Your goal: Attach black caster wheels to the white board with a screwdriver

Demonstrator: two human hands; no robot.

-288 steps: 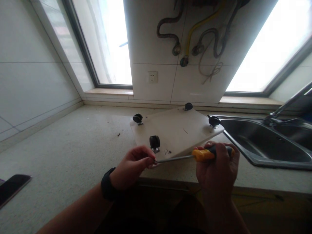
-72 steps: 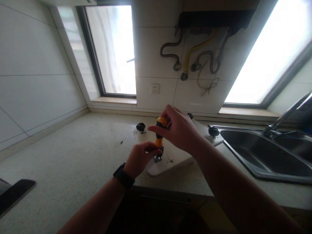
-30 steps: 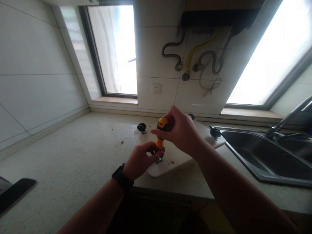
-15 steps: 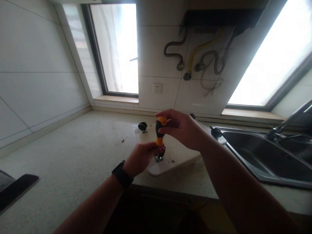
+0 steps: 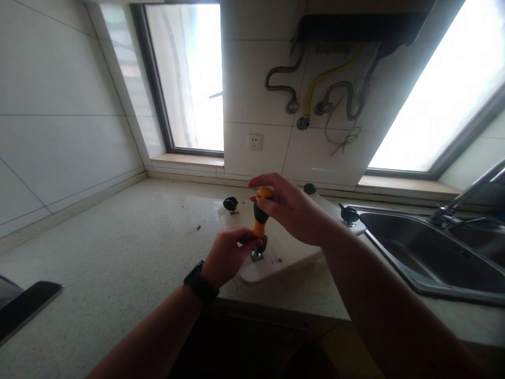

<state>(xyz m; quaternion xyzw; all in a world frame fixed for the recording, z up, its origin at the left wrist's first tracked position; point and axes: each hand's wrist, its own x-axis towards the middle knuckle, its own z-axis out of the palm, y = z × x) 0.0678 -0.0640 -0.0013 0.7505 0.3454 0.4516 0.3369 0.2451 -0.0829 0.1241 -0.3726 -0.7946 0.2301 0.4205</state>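
An orange and black screwdriver (image 5: 261, 215) stands nearly upright over the near corner of a white board (image 5: 292, 237) fitted with black casters. My right hand (image 5: 290, 205) is closed around the upper part of its handle. Lower down, the fingers of my left hand (image 5: 232, 250) pinch the screwdriver at the base of the handle. Just below is a caster (image 5: 263, 243) on a metal plate (image 5: 256, 256), partly hidden by my left fingers. More casters sit at the board's other corners, one at the far left (image 5: 230, 203) and one at the right (image 5: 349, 214).
The board lies on a speckled countertop (image 5: 118, 252). A steel sink (image 5: 414, 247) with a faucet (image 5: 450, 210) stands to the right. A small dark screw-like piece (image 5: 198, 228) lies left of the board, and a dark flat object (image 5: 29, 308) at the far left. Hoses (image 5: 315, 79) hang on the wall.
My right hand has shifted slightly up and left on the handle, with its fingers turned. The screwdriver's top leans a little further right. The board stays in place.
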